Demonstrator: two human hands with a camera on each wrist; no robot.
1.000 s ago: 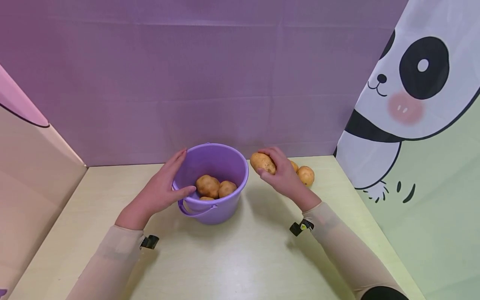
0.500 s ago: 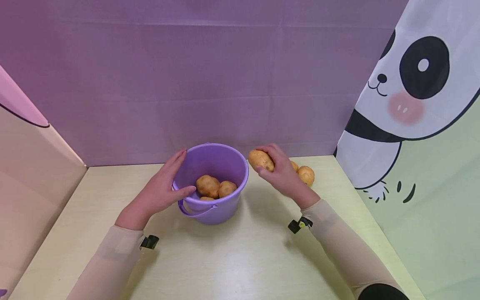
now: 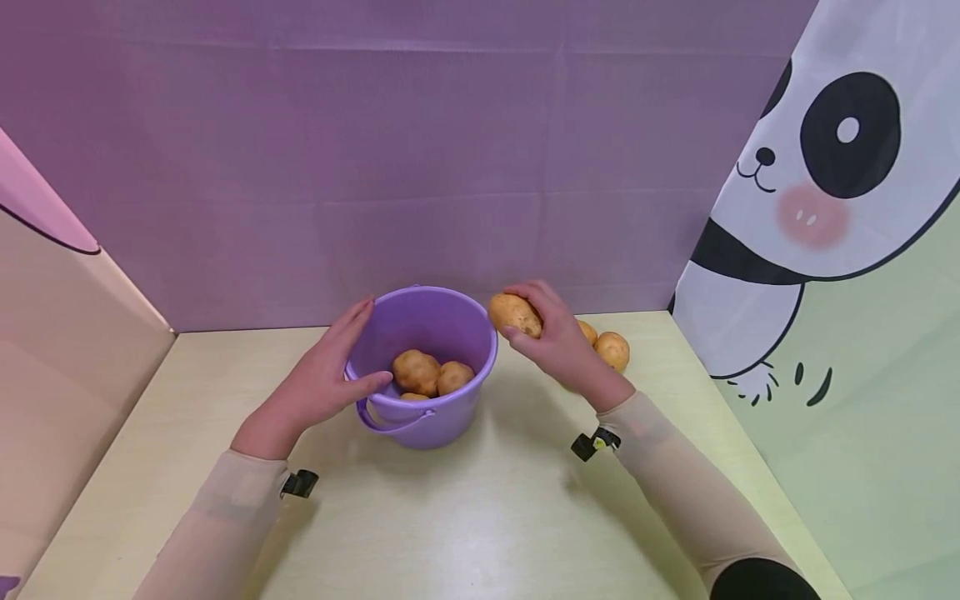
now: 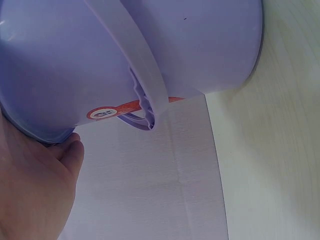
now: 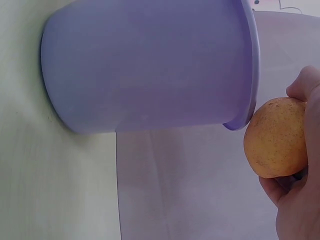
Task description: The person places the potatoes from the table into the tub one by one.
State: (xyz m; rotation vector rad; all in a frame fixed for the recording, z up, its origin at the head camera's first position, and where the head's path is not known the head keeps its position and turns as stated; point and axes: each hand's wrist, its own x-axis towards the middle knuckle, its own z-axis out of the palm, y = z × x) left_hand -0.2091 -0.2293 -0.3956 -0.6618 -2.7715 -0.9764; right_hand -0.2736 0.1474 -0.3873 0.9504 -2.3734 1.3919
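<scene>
A purple bucket (image 3: 438, 429) stands upright on the table, holding several brown potatoes (image 3: 415, 372). At its left rim rests my left hand (image 3: 318, 387), fingers fairly straight along the side and the thumb across the front edge. The left wrist view shows this hand (image 4: 37, 185) at the rim of the bucket (image 4: 200, 45), near the hanging handle (image 4: 132, 45). My right hand (image 3: 558, 342) grips a potato (image 3: 515, 314) by the bucket's right rim, above the table. In the right wrist view the potato (image 5: 276, 137) is right at the rim, with fingers and thumb around it.
More potatoes (image 3: 612, 351) lie on the table (image 3: 465, 533) behind and right of my right hand. A purple backdrop (image 3: 420, 167) rises behind the bucket. A panel with a panda drawing (image 3: 847, 167) stands on the right, and a pale panel (image 3: 67, 358) on the left.
My right hand has moved slightly left and up with the potato, bringing it to the bucket's right rim. My left hand and the bucket have stayed in place.
</scene>
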